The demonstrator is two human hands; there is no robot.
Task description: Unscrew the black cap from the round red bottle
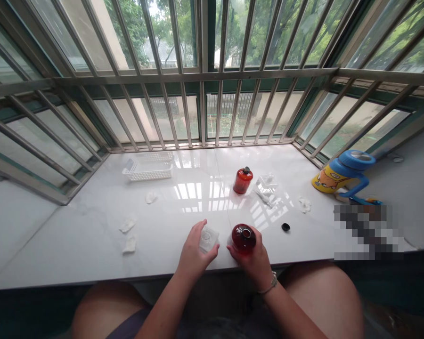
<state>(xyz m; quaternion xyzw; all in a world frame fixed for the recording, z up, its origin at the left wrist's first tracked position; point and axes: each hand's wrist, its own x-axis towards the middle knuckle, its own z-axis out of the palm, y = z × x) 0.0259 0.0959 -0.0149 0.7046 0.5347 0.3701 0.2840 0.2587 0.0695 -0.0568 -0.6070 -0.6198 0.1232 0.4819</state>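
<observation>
Near the front edge of the white counter, my left hand (194,252) is closed around a small clear square container (208,238) with a round opening on top. Beside it, my right hand (256,259) grips a dark red bottle (243,238), upright, its round mouth uncapped. A small black cap (285,227) lies to the right of that bottle. Farther back stands another red bottle (243,181) with a black cap on. Close to this second bottle are a clear plastic container (267,182) and a clear slender item (264,197) whose kind I cannot make out.
A white perforated basket (148,175) sits at the back left. Crumpled white tissues (129,245) lie on the left and another tissue (304,205) on the right. At the right stands a blue-and-yellow handled flask (342,173). Metal bars (198,75) line the window behind the counter.
</observation>
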